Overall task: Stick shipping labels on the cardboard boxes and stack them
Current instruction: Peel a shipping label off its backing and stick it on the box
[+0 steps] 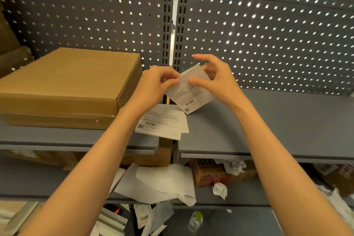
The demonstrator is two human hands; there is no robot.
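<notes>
A white shipping label (188,96) with barcode and QR code hangs in the air above the grey shelf (268,130). My left hand (155,84) pinches its upper left edge. My right hand (214,78) pinches the top of the label with thumb and fingers, where the paper folds back. Under them, more labels (162,123) lie flat on the shelf. Two flat brown cardboard boxes are stacked at the left: the upper box (70,78) sits on the lower box (57,120).
Grey pegboard (268,34) backs the shelf. On the lower shelf lie loose white backing sheets (159,184), crumpled paper (220,190) and an orange carton (208,174). A plastic bottle (195,221) and scraps lie below. More brown boxes sit under the upper shelf.
</notes>
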